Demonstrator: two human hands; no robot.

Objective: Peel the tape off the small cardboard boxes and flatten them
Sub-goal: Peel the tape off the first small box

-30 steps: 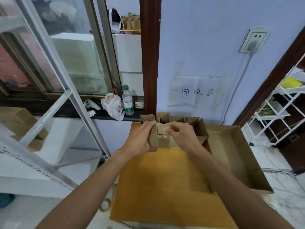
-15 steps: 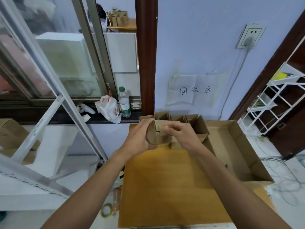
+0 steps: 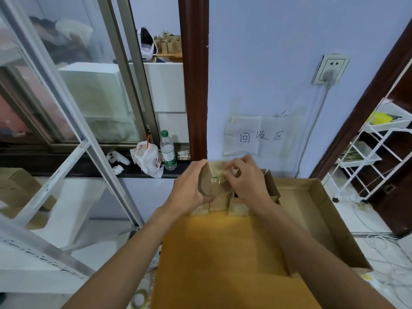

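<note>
A small brown cardboard box (image 3: 206, 181) is held up above the far end of the yellow table (image 3: 218, 259). My left hand (image 3: 189, 188) grips its left side, thumb under the lower edge. My right hand (image 3: 245, 181) pinches a strip of clear tape (image 3: 219, 173) on the box's top face. Behind and below the held box stands a row of several more small cardboard boxes (image 3: 238, 206), partly hidden by my hands.
A large open cardboard tray (image 3: 316, 219) lies to the right of the table. A water bottle (image 3: 167, 150) and a plastic bag (image 3: 146, 158) sit on the dark window sill. A white wire rack (image 3: 367, 157) stands at right. Tape rolls (image 3: 139, 299) lie on the floor.
The box has been lifted slightly and tilted, and my right-hand fingers have drawn the tape up from its top. The camera view has shifted a little.
</note>
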